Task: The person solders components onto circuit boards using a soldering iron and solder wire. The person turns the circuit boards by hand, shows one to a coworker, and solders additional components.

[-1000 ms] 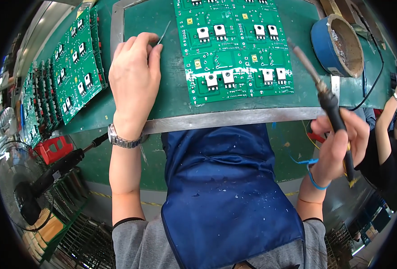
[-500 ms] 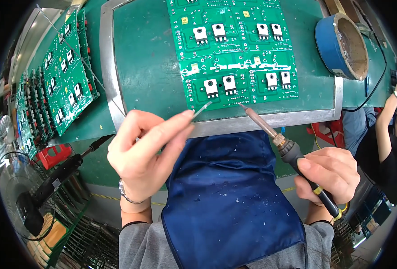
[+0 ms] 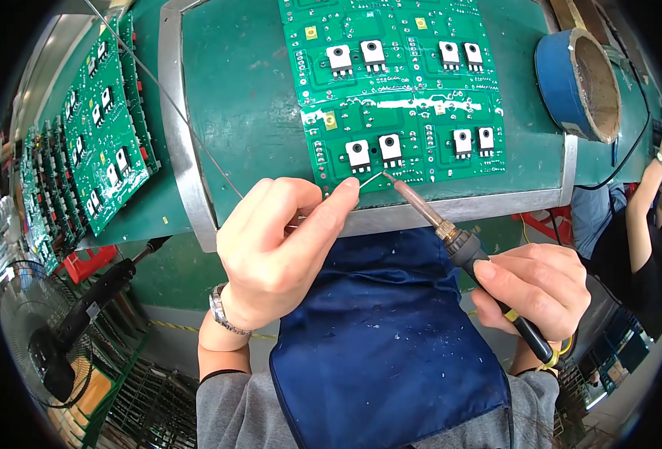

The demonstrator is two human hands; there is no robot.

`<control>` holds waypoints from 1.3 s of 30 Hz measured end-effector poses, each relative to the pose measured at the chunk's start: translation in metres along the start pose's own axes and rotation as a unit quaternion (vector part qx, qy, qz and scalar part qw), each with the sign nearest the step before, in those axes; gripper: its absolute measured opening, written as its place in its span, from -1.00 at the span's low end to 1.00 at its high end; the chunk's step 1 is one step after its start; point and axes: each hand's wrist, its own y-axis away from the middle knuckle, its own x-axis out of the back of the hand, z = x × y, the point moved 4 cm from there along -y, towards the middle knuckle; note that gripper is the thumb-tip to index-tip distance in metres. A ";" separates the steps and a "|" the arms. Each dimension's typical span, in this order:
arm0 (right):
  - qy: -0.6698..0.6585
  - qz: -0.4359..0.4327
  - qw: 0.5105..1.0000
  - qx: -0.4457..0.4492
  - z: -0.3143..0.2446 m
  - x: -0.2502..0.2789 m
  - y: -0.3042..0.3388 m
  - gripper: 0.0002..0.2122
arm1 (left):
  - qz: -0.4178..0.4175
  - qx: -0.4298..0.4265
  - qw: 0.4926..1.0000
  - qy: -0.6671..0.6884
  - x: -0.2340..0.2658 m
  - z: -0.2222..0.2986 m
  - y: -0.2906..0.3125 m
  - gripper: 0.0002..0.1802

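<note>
A green circuit board panel (image 3: 379,87) with black-and-silver transistors (image 3: 358,154) lies on the green bench in front of me. My left hand (image 3: 278,243) is closed, pinching a thin solder wire (image 3: 372,180) whose end reaches the board's near edge. The wire's long strand runs up to the far left. My right hand (image 3: 537,292) is wrapped round the black handle of a soldering iron (image 3: 462,247). The iron's tip is at the leads below the second transistor from the left, close to the wire's end; I cannot tell whether they touch.
A metal frame (image 3: 480,208) borders the work area. At right stands a blue-sided cardboard ring (image 3: 559,86), with a black cable behind it. Several populated boards (image 3: 110,123) stand at left, above a fan (image 3: 43,329). Another person's arm (image 3: 639,206) shows at far right.
My left hand has moved right and slightly up, bringing the wire's end to the iron's tip. The right hand and iron have shifted slightly left. The board appears slightly lower and farther right.
</note>
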 end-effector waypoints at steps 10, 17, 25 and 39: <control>0.078 -0.041 0.995 0.049 -0.007 -0.003 -0.004 -0.70 | -0.008 -0.020 1.000 -0.022 -0.004 0.001 -0.002 -0.63; 0.070 -0.013 0.995 0.066 -0.007 0.000 -0.002 -0.70 | 0.019 0.025 0.999 -0.002 0.000 0.001 0.003 -0.64; 0.077 0.025 0.995 0.052 -0.012 0.009 0.003 -0.70 | 0.019 0.017 1.000 0.011 0.000 0.001 0.003 -0.65; 0.285 0.361 0.861 -0.218 0.055 0.069 0.063 -0.82 | 0.093 0.142 0.978 -0.119 0.017 -0.040 0.011 -0.77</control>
